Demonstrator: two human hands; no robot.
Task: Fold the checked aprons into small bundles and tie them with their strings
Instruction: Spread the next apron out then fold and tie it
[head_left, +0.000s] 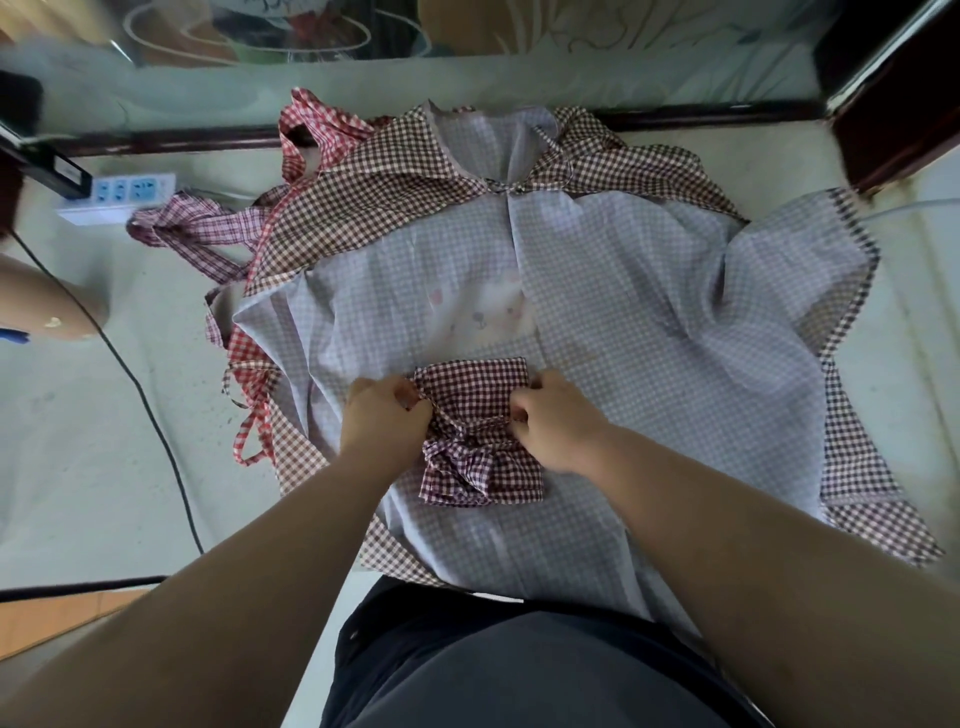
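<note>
While both grips pinch it from either side, the bundle (475, 387), a dark red checked apron folded small, lies near the middle of the bench (104, 467), on top of a large pale checked apron (623, 312) that is spread flat with its faded side up. Left grip (382, 415): fingers curled at the bundle's left edge and closed on the cloth there. Right grip (550, 421): fingers curled at the bundle's right edge, likewise closed on cloth. Whether either grip holds a string end or only a fold cannot be told. The strings (467, 454) cross the bundle between the two grips and gather in a loose, bow-like knot on its near half. The pale apron shows a darker checked face where its right and near edges turn over. A brown checked apron (395, 197) lies at the far left, partly under the pale one. A red checked apron (304, 127) lies beyond it, at the far edge of the heap. Purplish checked straps (192, 228) trail out to the left. A white power strip (130, 189) with blue sockets sits at the far left of the bench, apart from the cloth. A black cable (156, 426) runs across the bench to the left of the heap. Dark trousers (519, 670) fill the near edge of the view.
</note>
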